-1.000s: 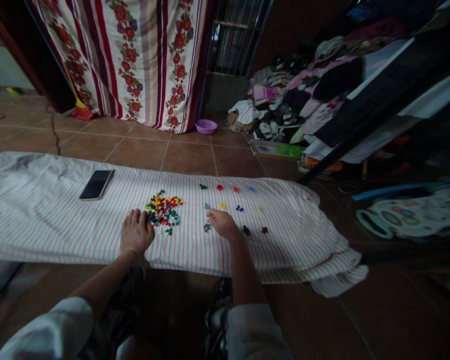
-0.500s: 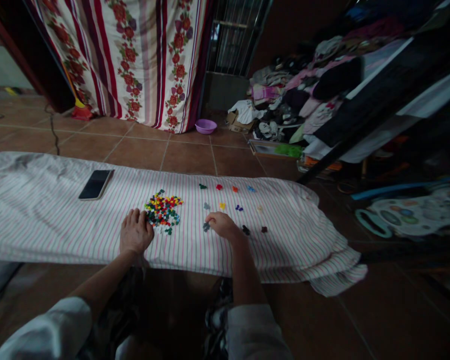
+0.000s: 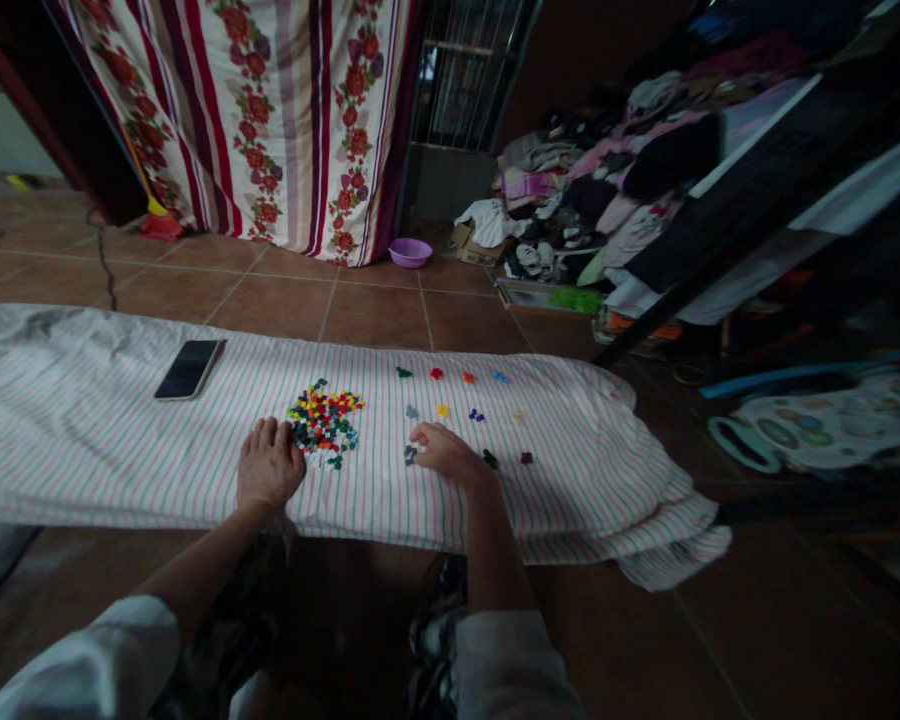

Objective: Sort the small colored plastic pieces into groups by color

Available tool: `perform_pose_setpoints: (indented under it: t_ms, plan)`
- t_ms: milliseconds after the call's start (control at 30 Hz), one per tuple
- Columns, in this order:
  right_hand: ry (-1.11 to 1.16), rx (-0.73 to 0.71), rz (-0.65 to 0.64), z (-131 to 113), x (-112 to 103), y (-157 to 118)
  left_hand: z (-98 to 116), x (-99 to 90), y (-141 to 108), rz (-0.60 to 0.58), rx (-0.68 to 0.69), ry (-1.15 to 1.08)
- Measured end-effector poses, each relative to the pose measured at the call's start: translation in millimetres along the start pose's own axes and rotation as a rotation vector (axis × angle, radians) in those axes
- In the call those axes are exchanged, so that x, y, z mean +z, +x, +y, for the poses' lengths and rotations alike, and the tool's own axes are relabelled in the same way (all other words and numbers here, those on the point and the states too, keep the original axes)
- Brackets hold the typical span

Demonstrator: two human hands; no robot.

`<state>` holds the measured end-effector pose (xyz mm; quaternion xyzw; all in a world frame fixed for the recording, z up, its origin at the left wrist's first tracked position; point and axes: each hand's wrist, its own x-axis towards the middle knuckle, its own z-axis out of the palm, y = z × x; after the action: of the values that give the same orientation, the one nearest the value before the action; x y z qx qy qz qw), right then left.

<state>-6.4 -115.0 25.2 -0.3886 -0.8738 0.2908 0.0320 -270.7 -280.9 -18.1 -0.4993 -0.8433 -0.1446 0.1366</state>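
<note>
My left hand (image 3: pixel 271 465) lies palm down on the striped cloth, fingers stretched out. Its fingertips meet the left edge of a pile of small multicoloured plastic pieces (image 3: pixel 324 422). Over to the right, my right hand (image 3: pixel 450 452) hovers at a small grey cluster (image 3: pixel 410 456), thumb and forefinger slightly apart, and no piece shows between them. Around it small colour groups lie in rows: green (image 3: pixel 403 372), red (image 3: pixel 436 373), orange (image 3: pixel 468 377), light blue (image 3: pixel 500 376), lighter grey (image 3: pixel 412 411), yellow (image 3: pixel 442 410), dark blue (image 3: pixel 476 415), beige (image 3: pixel 517 415), black (image 3: pixel 490 459) and brown (image 3: pixel 526 458).
A phone (image 3: pixel 189 370) lies on the left part of the striped cloth (image 3: pixel 82 420). Beyond the cloth-covered surface are a purple basin (image 3: pixel 410 252), a floral curtain (image 3: pixel 292 130) and a heap of clothes (image 3: pixel 570 190). A dark slanted bar (image 3: pixel 667 300) stands at the right.
My right thumb and forefinger have parted slightly beside the grey cluster, which stays on the cloth. My left hand keeps its place by the pile.
</note>
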Motion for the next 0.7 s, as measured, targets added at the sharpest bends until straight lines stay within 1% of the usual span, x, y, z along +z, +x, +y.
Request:
perform_pose_setpoints:
  t_ms: [167,267,467,700]
  plan:
    - [-0.016,-0.032,-0.054,-7,4,0,0,-1.2,0,0.009,0.004,0.01]
    - [-0.056,-0.038,-0.048,-10,8,2,0,-1.2,0,0.012,0.008,0.01]
    - [-0.026,-0.069,-0.056,-6,13,6,1,-0.7,0,0.01,0.001,-0.004]
    - [0.015,-0.078,-0.082,-3,10,6,1,-2.1,0,-0.015,-0.029,-0.064]
